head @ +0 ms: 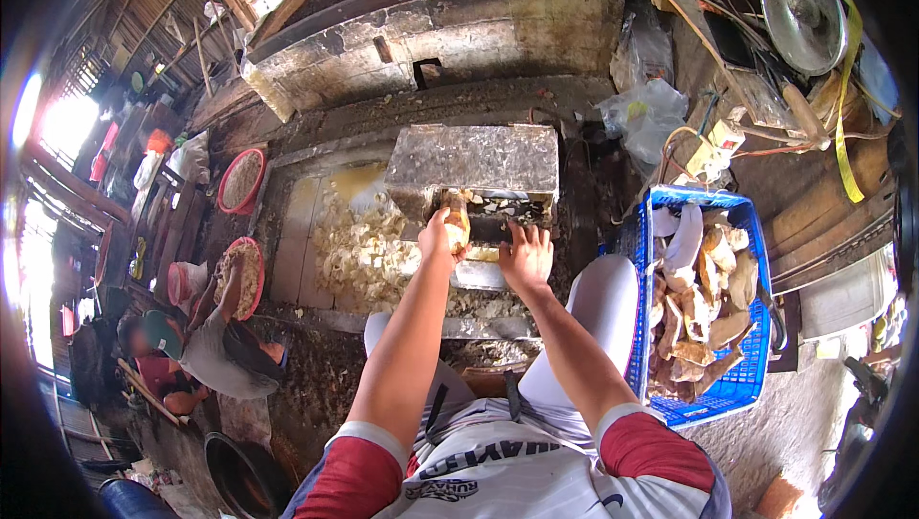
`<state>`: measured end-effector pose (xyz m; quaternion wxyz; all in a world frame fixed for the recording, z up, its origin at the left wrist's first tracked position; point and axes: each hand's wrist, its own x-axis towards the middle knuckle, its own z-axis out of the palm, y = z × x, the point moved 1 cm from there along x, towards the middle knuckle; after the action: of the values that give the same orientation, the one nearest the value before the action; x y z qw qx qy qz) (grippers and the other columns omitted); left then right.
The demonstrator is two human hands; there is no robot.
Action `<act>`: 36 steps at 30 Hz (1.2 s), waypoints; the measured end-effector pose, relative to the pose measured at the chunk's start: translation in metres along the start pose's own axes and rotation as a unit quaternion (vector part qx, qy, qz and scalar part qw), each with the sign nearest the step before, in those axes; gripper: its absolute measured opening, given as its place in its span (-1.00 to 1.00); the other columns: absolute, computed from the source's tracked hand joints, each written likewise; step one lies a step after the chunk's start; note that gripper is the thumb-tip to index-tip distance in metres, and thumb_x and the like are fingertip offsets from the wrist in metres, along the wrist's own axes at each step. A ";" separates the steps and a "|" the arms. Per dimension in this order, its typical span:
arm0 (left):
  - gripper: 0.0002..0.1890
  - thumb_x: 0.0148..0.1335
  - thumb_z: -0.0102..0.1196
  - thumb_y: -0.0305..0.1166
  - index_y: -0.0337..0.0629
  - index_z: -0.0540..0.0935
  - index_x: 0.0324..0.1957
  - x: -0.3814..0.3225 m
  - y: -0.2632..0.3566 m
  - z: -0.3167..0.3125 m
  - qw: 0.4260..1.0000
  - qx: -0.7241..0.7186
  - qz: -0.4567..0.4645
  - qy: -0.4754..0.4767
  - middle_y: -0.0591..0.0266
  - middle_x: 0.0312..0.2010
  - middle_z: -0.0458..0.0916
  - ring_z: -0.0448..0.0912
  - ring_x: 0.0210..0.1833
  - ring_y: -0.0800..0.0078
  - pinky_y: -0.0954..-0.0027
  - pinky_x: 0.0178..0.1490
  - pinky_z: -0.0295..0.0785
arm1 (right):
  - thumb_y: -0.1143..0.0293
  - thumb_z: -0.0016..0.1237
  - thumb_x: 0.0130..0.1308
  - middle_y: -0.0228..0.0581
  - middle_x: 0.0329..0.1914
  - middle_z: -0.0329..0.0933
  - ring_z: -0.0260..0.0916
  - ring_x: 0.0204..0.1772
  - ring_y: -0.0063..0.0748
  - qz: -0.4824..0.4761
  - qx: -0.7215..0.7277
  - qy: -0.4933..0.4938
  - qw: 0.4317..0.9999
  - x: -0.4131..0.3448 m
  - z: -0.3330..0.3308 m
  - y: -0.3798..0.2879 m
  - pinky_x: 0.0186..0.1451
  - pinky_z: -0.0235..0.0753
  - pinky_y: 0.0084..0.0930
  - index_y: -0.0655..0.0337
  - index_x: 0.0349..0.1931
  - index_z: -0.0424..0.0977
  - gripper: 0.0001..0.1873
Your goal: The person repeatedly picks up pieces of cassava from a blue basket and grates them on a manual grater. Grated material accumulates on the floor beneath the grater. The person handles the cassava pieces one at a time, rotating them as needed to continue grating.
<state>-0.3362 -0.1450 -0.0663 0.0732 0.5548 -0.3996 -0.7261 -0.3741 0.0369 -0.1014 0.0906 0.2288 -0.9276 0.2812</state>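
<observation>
My left hand (435, 237) grips a thick, partly peeled cassava root (457, 227), its far end inside the front opening of a low, box-shaped slicing machine (474, 158). Right of it, my right hand (527, 255) lies palm down with fingers spread on the machine's front ledge and holds nothing. White chips cling inside the opening; the cutting part itself is hidden. Pale cassava slices (373, 253) are heaped in a shallow tiled trough (291, 246) to the left of the machine. Beside my right knee, a blue plastic crate (754, 253) contains several cassava roots (693, 311).
At left, another person (226, 357) bends over a red basin (256, 271) of pale shreds; a second red basin (262, 178) stands beyond. A black tub (240, 476) sits lower left. Wires and a power socket (707, 153) are above the crate. A block wall (495, 34) runs behind the machine.
</observation>
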 end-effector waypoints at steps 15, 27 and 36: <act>-0.46 0.21 0.21 0.11 -0.10 0.53 0.02 0.012 0.004 0.010 0.999 -0.011 -0.017 0.027 0.01 -0.29 0.60 0.61 -0.42 0.00 0.26 -0.53 0.47 | 0.22 0.17 0.19 -0.13 0.02 0.48 0.36 0.16 -0.03 0.023 0.005 -0.011 1.000 0.003 0.003 0.005 0.21 0.39 -0.07 0.04 0.22 0.53 -0.47; -0.46 0.26 0.12 0.12 -0.19 0.54 -0.01 0.046 -0.002 0.003 0.975 -0.149 -0.113 -0.117 0.05 -0.25 0.62 0.60 -0.30 0.12 0.22 -0.40 0.56 | 0.21 0.17 0.17 -0.16 0.03 0.50 0.37 0.17 -0.02 0.022 0.008 0.003 1.000 0.002 0.004 0.008 0.23 0.39 -0.06 0.02 0.18 0.56 -0.49; -0.37 0.32 -0.04 0.18 -0.30 0.59 -0.06 0.028 -0.004 0.000 0.979 -0.141 -0.096 -0.110 -0.01 -0.34 0.62 0.57 -0.40 0.15 0.37 -0.51 0.44 | 0.24 0.16 0.19 -0.15 0.07 0.50 0.36 0.20 -0.01 0.018 0.012 0.004 1.000 0.001 0.002 0.007 0.24 0.39 -0.05 0.03 0.19 0.54 -0.49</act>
<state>-0.3457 -0.1576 -0.0898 0.0365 0.4914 -0.2439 -0.8353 -0.3788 0.0410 -0.1059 0.0864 0.2116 -0.9279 0.2947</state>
